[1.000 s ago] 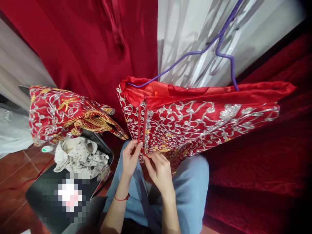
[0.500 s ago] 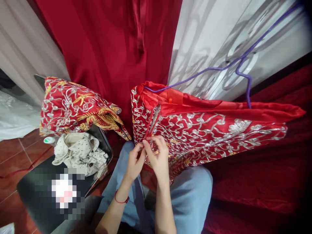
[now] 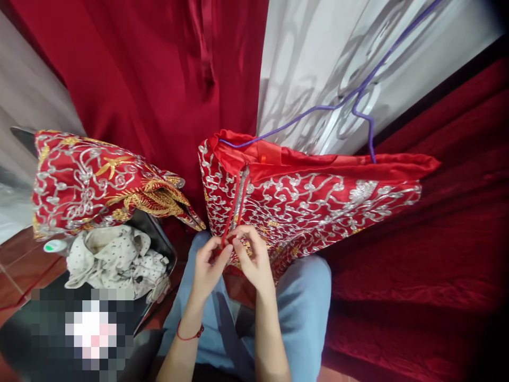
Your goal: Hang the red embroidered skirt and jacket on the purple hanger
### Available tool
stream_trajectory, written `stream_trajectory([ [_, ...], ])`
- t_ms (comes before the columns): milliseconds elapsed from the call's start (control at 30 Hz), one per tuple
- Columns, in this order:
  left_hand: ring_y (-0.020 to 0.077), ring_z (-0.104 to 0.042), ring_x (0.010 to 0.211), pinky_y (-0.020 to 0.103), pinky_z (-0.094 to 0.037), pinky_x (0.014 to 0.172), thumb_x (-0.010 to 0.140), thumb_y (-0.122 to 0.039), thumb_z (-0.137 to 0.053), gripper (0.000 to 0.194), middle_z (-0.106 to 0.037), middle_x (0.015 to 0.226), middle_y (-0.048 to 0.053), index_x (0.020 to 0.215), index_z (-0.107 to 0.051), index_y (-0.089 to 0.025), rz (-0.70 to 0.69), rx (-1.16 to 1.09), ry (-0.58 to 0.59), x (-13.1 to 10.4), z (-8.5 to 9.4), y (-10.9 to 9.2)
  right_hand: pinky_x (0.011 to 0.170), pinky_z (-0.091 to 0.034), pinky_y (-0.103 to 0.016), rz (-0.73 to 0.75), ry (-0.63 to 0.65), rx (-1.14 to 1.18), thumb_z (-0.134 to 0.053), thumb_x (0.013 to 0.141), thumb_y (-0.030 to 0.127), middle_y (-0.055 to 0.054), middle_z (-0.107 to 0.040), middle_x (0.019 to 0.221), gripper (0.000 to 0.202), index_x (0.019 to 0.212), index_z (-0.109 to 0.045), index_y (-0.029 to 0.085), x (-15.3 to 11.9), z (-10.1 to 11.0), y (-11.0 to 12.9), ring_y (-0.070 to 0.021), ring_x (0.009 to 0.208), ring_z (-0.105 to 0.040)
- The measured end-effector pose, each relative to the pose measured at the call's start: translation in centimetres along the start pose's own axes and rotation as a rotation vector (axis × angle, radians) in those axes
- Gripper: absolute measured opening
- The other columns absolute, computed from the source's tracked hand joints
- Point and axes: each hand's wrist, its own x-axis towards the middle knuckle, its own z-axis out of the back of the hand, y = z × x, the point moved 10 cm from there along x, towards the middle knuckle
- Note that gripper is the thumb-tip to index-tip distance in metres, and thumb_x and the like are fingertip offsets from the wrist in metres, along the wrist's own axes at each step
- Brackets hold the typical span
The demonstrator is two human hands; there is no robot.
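The embroidered red garment lies just beyond my left hand and right hand, its long axis running sideways, the right nearer its middle. Left of the garment slumps a second embroidered piece; above the garment, a purple hanger; to its lower left, a spotted cloth. Down the garment's front runs a red cord: my left pinches it; my right curls narrowly beside, grip unclear.
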Motion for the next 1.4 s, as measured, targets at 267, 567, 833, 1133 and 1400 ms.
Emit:
stream_trajectory([
  [267,0.0116,-0.058,0.071,0.022,-0.046,0.070,0.096,-0.038,-0.054,0.029,-0.060,0.074,-0.002,0.121,-0.052,-0.022,-0.040,0.041,0.039,1.4,-0.4,-2.9,0.067,-0.047,-0.026,-0.128,-0.173,-0.006,-0.055,0.096,0.030,0.002,-0.057,0.081,0.019,0.114,-0.058,0.024,-0.4,4.1,-0.8,-0.0118,0.070,-0.055],
  [567,0.0103,-0.062,0.069,0.022,-0.049,0.071,0.095,-0.039,-0.056,0.022,-0.066,0.081,0.000,0.106,-0.056,-0.019,-0.379,0.173,-0.295,8.7,5.9,-8.8,0.058,-0.044,-0.025,0.169,-0.853,-0.078,-0.069,0.084,0.030,0.003,-0.056,0.079,0.015,0.094,-0.059,0.023,-1.9,18.5,3.7,-0.0095,0.060,-0.053],
  [833,0.0202,-0.061,0.117,0.039,-0.043,0.107,0.092,-0.034,-0.061,0.031,-0.066,0.121,0.009,0.119,-0.059,-0.020,-0.579,0.480,-0.053,7.7,-0.8,-12.7,0.086,-0.051,-0.035,0.216,-0.197,-0.400,-0.057,0.093,0.025,-0.005,-0.067,0.101,0.016,0.107,-0.062,0.022,3.8,8.3,5.5,-0.0178,0.093,-0.063],
  [1133,0.0187,-0.068,0.093,0.032,-0.049,0.091,0.094,-0.032,-0.059,0.018,-0.074,0.102,0.006,0.105,-0.068,-0.021,-0.609,0.514,0.087,7.7,-2.2,-13.6,0.090,-0.044,-0.042,0.312,0.014,-0.724,-0.046,0.099,0.031,-0.011,-0.066,0.104,0.024,0.110,-0.063,0.019,7.3,2.7,6.8,-0.0251,0.100,-0.055],
  [1400,0.0175,-0.068,0.088,0.031,-0.049,0.087,0.095,-0.030,-0.056,0.017,-0.075,0.095,0.004,0.093,-0.070,-0.020,-0.644,0.581,-0.027,9.8,-0.4,-14.8,0.079,-0.044,-0.036,0.297,0.082,-0.820,-0.051,0.099,0.041,-0.005,-0.073,0.084,0.030,0.088,-0.072,0.023,8.7,4.4,7.9,-0.0204,0.076,-0.062],
])
